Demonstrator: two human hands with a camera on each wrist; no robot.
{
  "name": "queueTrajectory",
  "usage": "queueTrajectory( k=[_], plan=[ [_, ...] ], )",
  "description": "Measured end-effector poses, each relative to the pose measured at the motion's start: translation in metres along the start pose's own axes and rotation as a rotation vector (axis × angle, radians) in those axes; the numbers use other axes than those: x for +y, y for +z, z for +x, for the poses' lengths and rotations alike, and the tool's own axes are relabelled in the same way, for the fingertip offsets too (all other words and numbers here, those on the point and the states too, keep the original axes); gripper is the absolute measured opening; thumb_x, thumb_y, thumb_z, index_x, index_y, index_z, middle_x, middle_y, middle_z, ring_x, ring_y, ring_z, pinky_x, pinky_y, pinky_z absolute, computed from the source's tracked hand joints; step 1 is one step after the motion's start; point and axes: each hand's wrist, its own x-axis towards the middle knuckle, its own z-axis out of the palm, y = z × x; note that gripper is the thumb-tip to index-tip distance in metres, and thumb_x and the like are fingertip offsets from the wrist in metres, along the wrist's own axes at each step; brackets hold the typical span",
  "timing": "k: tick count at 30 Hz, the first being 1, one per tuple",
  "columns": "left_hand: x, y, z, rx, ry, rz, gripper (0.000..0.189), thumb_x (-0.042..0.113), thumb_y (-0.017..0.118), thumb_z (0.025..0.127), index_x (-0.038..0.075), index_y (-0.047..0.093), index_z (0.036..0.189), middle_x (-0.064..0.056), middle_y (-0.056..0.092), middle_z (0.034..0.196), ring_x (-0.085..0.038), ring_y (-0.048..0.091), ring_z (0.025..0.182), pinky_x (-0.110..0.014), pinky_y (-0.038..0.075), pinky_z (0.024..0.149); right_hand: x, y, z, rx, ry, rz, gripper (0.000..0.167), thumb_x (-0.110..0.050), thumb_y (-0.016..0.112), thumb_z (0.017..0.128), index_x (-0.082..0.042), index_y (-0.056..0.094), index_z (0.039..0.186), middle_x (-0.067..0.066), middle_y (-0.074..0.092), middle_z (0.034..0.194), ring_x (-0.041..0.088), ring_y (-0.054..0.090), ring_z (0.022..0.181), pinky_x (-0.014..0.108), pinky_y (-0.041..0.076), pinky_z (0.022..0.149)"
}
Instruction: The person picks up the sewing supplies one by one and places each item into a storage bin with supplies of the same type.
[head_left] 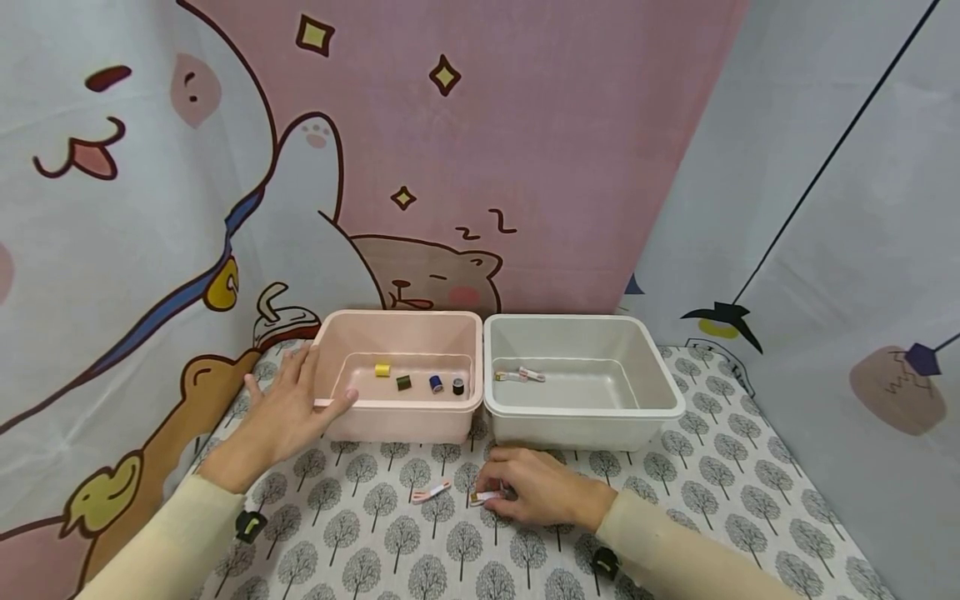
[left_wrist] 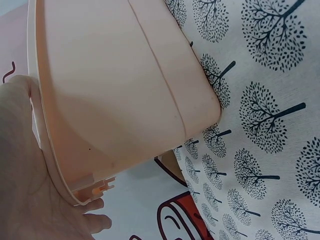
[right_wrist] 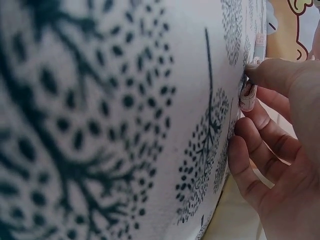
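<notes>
With thumb and fingertips, my right hand (head_left: 536, 487) pinches a small rolled tape measure (right_wrist: 248, 97) against the tablecloth, its brass-coloured end showing. Left of it lies another folded tape measure (head_left: 431, 492), white with orange-red marks. My left hand (head_left: 288, 412) rests at the front left corner of the pink bin (head_left: 405, 422), fingers extended along the rim. Inside that bin lie thread spools: yellow (head_left: 382, 370), green (head_left: 404, 382), blue (head_left: 436, 383) and black (head_left: 458, 387). Two more tape measures (head_left: 517, 376) lie in the white bin (head_left: 585, 425).
Both bins stand side by side at the back of the table, rims nearly touching. A tree-print cloth (head_left: 405, 558) covers the table. Behind hangs a cartoon-print curtain (head_left: 555, 150), with pale printed fabric on the right side.
</notes>
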Motion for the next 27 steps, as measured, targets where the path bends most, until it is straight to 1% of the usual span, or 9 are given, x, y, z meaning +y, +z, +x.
queueTrajectory(
  k=[6, 13, 20, 27],
  plan=[
    [0.0002, 0.0006, -0.0005, 0.002, 0.002, 0.004, 0.117, 0.082, 0.045, 0.113, -0.003, 0.011, 0.185, -0.037, 0.011, 0.192, -0.068, 0.012, 0.175, -0.105, -0.006, 0.121, 0.0012, 0.0013, -0.0008, 0.007, 0.000, 0.000, 0.016, -0.034, 0.086, 0.107, -0.029, 0.087, 0.123, -0.015, 0.078, 0.118, -0.004, 0.070, 0.101, 0.021, 0.064, 0.093],
    [-0.0001, 0.0012, -0.0003, 0.008, 0.002, -0.001, 0.117, 0.082, 0.046, 0.113, -0.003, 0.011, 0.185, -0.037, 0.011, 0.192, -0.069, 0.013, 0.175, -0.105, -0.005, 0.121, 0.0029, 0.0022, -0.0010, 0.002, 0.014, 0.003, 0.017, -0.034, 0.086, 0.107, -0.030, 0.087, 0.124, -0.016, 0.078, 0.118, -0.005, 0.070, 0.102, 0.020, 0.064, 0.096],
    [-0.0006, 0.0013, -0.0004, 0.007, 0.001, -0.005, 0.117, 0.082, 0.046, 0.112, -0.003, 0.011, 0.185, -0.037, 0.012, 0.191, -0.069, 0.012, 0.175, -0.105, -0.006, 0.121, 0.0031, 0.0022, -0.0014, 0.007, 0.011, 0.003, 0.017, -0.034, 0.086, 0.107, -0.031, 0.087, 0.124, -0.017, 0.077, 0.116, -0.005, 0.069, 0.100, 0.019, 0.064, 0.093],
    [-0.0010, 0.0025, -0.0004, 0.012, 0.001, 0.006, 0.118, 0.083, 0.046, 0.112, -0.003, 0.012, 0.185, -0.037, 0.012, 0.191, -0.069, 0.011, 0.176, -0.105, -0.005, 0.121, 0.0022, 0.0019, -0.0017, 0.000, 0.026, 0.015, 0.017, -0.034, 0.086, 0.107, -0.030, 0.087, 0.124, -0.017, 0.076, 0.114, -0.004, 0.068, 0.097, 0.016, 0.062, 0.091]
  ],
)
